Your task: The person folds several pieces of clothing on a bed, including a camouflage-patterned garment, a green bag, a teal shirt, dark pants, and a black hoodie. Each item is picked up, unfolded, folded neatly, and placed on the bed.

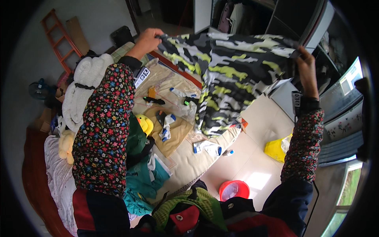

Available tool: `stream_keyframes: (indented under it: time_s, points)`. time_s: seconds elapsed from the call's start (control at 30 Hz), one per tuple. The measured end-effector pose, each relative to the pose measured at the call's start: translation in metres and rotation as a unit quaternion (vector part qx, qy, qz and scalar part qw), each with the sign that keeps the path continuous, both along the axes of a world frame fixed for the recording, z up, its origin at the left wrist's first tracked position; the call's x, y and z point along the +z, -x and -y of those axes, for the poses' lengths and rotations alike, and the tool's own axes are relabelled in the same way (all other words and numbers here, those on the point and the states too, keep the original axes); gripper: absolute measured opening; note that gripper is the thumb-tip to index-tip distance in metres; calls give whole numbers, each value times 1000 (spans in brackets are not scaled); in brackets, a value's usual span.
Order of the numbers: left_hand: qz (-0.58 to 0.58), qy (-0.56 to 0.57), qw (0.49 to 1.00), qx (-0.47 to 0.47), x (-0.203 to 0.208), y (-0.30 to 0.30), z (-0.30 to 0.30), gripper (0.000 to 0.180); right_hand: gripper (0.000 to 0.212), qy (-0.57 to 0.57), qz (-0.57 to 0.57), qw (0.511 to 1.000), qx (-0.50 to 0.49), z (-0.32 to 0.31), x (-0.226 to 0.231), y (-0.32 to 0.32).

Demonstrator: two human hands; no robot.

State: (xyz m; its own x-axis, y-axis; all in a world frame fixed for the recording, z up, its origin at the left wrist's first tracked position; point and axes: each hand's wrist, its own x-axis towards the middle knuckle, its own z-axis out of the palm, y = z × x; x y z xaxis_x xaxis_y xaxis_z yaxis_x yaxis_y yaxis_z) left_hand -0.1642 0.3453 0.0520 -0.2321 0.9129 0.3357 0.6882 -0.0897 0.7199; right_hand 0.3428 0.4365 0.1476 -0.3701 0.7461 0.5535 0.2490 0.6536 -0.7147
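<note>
A camouflage-patterned garment (233,65) in black, grey, white and yellow-green hangs spread out in front of me. My left hand (148,41) is closed on its upper left corner. At the upper right corner my right hand (306,69) pinches it too. Both arms are raised and stretched forward, in flowered sleeves. The garment's lower part narrows and hangs over the right side of the bed (185,161), hiding some of it. Whether it is trousers or a top, I cannot tell.
Socks (166,127), a tan cloth (173,140), a yellow plush toy (144,125) and teal clothing (146,179) lie on the bed. On the floor stand a red basin (234,190) and a yellow bag (277,148). An orange ladder (59,39) leans at the far left.
</note>
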Motion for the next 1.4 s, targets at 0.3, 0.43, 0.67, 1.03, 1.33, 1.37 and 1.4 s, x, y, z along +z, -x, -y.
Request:
stream_keyframes:
  time_s: [0.3, 0.43, 0.67, 1.03, 1.33, 1.37, 1.4]
  points:
    - [-47, 32, 998, -42, -54, 36, 8, 20, 34, 126, 83, 982, 117, 131, -33, 3]
    - [-164, 78, 982, -44, -177, 64, 95, 19, 47, 211, 145, 879, 402, 204, -182, 66]
    - [-273, 192, 942, 43, -343, 45, 247, 15, 41, 269, 292, 827, 399, 377, -462, 159]
    - [-433, 108, 895, 4, -355, 43, 255, 11, 56, 164, 298, 857, 388, 506, -572, 214]
    - [-389, 121, 913, 14, -346, 36, 254, 11, 9, 324, 111, 874, 344, 380, -618, 185]
    - [-370, 86, 925, 5, -342, 34, 255, 11, 11, 454, 119, 828, 307, 333, -627, 171]
    - [-349, 83, 933, 0, -338, 32, 255, 12, 27, 378, -30, 895, 236, 297, -635, 165]
